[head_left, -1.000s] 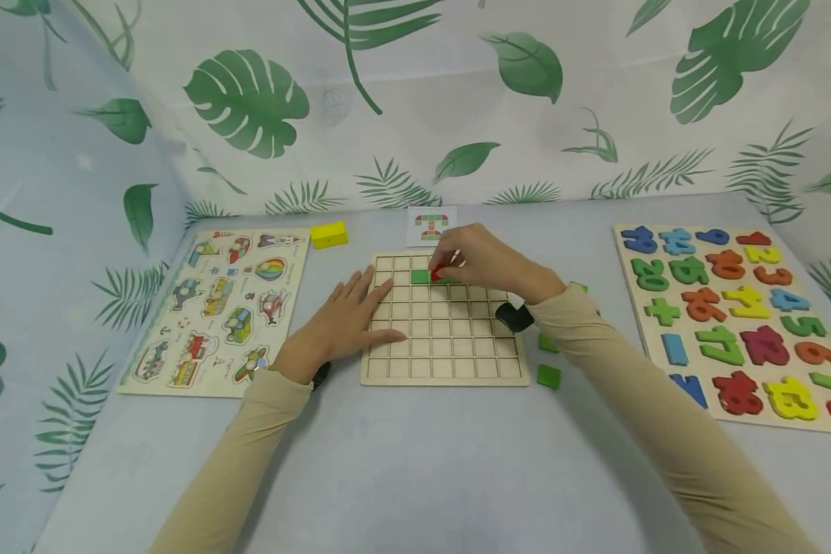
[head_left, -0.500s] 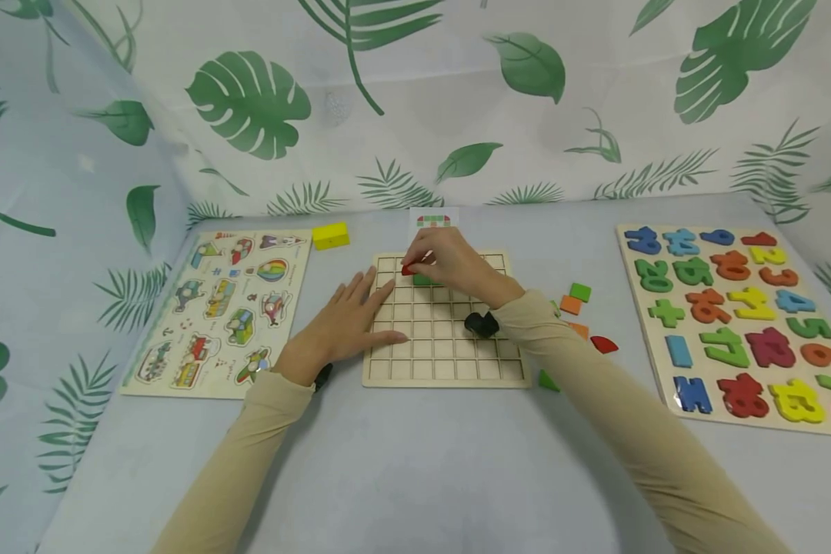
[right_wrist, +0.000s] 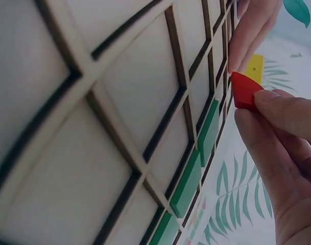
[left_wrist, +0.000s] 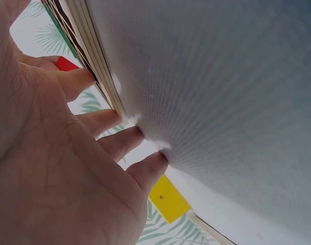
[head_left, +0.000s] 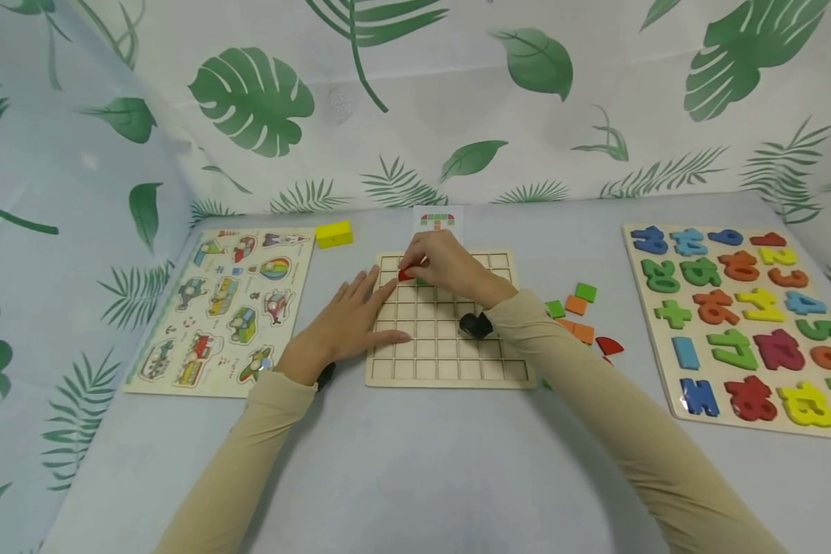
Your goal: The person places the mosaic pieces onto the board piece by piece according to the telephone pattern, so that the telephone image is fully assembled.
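Note:
A wooden grid board (head_left: 450,373) lies flat on the table. My left hand (head_left: 339,331) rests at its left edge with fingers spread; in the left wrist view my left hand (left_wrist: 68,138) has its fingertips along the board's side. Over the upper-left squares, my right hand (head_left: 450,265) pinches a red quarter-circle tile (head_left: 405,274) between thumb and fingers. The right wrist view has this red tile (right_wrist: 244,92) tilted, slightly off the board. Several green square tiles (right_wrist: 187,185) sit in a row of cells beside it, mostly hidden by my hand in the head view.
Behind the board lies a pattern card (head_left: 438,219). Right of the board are loose green tiles (head_left: 585,292), orange tiles (head_left: 576,305) and a red quarter-circle tile (head_left: 609,345). A picture puzzle (head_left: 225,308) and yellow block (head_left: 334,234) stand left, a number puzzle (head_left: 672,369) right.
My right hand has carried the red tile left along the row, past the green tiles, toward the left hand's fingers. The left hand stays in place.

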The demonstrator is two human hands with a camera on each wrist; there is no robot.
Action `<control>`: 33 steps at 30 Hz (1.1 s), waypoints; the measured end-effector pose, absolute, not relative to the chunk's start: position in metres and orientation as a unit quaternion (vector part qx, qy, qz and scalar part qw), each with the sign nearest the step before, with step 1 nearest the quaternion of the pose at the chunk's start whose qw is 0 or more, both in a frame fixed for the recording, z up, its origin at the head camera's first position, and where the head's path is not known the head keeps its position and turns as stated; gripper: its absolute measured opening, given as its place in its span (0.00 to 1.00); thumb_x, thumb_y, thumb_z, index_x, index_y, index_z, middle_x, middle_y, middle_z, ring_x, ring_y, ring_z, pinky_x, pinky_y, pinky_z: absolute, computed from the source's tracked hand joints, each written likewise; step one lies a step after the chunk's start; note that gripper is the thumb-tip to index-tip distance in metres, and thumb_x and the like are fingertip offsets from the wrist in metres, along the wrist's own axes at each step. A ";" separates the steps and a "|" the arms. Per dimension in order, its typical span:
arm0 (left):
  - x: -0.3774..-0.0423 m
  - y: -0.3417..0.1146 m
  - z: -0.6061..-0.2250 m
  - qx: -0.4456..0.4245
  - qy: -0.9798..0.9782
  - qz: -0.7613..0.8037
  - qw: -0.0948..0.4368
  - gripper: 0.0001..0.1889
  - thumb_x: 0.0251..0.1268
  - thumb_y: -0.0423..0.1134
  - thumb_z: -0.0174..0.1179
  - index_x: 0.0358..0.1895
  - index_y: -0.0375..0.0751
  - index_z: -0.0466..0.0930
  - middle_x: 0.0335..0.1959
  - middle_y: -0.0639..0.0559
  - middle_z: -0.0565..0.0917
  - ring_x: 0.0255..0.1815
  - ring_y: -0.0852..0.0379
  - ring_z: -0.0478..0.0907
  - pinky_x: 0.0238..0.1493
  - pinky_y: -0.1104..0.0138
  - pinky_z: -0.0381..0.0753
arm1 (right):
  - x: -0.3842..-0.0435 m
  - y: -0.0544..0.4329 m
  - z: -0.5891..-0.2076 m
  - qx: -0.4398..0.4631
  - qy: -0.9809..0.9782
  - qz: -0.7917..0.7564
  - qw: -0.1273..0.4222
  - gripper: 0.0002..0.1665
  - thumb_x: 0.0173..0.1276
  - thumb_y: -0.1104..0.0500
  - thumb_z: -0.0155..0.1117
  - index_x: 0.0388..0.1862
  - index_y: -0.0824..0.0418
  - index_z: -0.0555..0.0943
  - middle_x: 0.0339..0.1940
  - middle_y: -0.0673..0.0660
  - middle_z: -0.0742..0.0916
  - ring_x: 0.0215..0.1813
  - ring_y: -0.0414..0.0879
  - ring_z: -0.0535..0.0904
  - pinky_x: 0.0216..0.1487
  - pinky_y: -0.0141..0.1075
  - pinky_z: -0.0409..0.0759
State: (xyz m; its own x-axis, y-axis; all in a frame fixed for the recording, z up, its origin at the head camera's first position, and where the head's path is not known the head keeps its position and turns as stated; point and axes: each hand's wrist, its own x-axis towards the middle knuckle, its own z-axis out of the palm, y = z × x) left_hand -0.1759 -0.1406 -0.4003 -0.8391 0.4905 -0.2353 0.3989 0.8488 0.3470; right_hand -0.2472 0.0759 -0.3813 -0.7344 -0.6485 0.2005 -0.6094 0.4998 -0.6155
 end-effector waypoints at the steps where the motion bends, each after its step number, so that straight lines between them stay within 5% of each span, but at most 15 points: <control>1: -0.176 -0.141 -0.400 0.234 0.948 0.143 0.160 0.51 0.73 0.69 0.56 0.87 0.47 0.44 0.87 0.37 0.36 0.86 0.36 0.36 0.82 0.42 0.40 | -0.247 0.076 -0.382 -0.362 0.866 -0.343 0.031 0.05 0.69 0.72 0.72 0.41 0.70 0.91 0.41 0.63 0.89 0.44 0.56 0.88 0.47 0.43 0.88; 9: -0.176 -0.140 -0.402 0.235 0.949 0.140 0.157 0.51 0.73 0.69 0.56 0.87 0.46 0.45 0.87 0.37 0.37 0.86 0.36 0.37 0.82 0.42 0.41 | -0.250 0.077 -0.387 -0.376 0.863 -0.335 0.033 0.06 0.68 0.72 0.72 0.42 0.70 0.91 0.41 0.62 0.90 0.45 0.56 0.88 0.59 0.51 0.83; 14: -0.176 -0.141 -0.402 0.234 0.949 0.142 0.157 0.51 0.73 0.69 0.56 0.87 0.46 0.45 0.87 0.37 0.38 0.86 0.35 0.37 0.82 0.42 0.40 | -0.251 0.076 -0.390 -0.386 0.863 -0.324 0.029 0.06 0.69 0.73 0.70 0.41 0.70 0.92 0.42 0.62 0.90 0.47 0.56 0.88 0.52 0.47 0.86; 20: -0.176 -0.142 -0.401 0.237 0.948 0.144 0.154 0.51 0.73 0.69 0.56 0.87 0.45 0.45 0.86 0.36 0.38 0.86 0.35 0.37 0.82 0.42 0.41 | -0.251 0.073 -0.386 -0.408 0.866 -0.288 0.021 0.07 0.70 0.74 0.68 0.42 0.72 0.91 0.43 0.64 0.90 0.48 0.57 0.88 0.57 0.49 0.84; 33: -0.176 -0.142 -0.402 0.241 0.947 0.147 0.152 0.51 0.73 0.68 0.56 0.87 0.46 0.45 0.86 0.35 0.37 0.86 0.35 0.37 0.82 0.42 0.41 | -0.252 0.074 -0.385 -0.431 0.866 -0.252 0.028 0.08 0.71 0.74 0.66 0.45 0.74 0.89 0.43 0.64 0.90 0.48 0.57 0.88 0.53 0.45 0.86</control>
State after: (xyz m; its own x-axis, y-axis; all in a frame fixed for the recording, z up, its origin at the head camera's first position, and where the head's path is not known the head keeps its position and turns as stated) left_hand -0.1762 -0.1420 -0.4016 -0.8375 0.5015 -0.2171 0.4119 0.8403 0.3525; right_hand -0.2517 0.0740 -0.3849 -0.6277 -0.7601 0.1678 -0.7317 0.5027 -0.4603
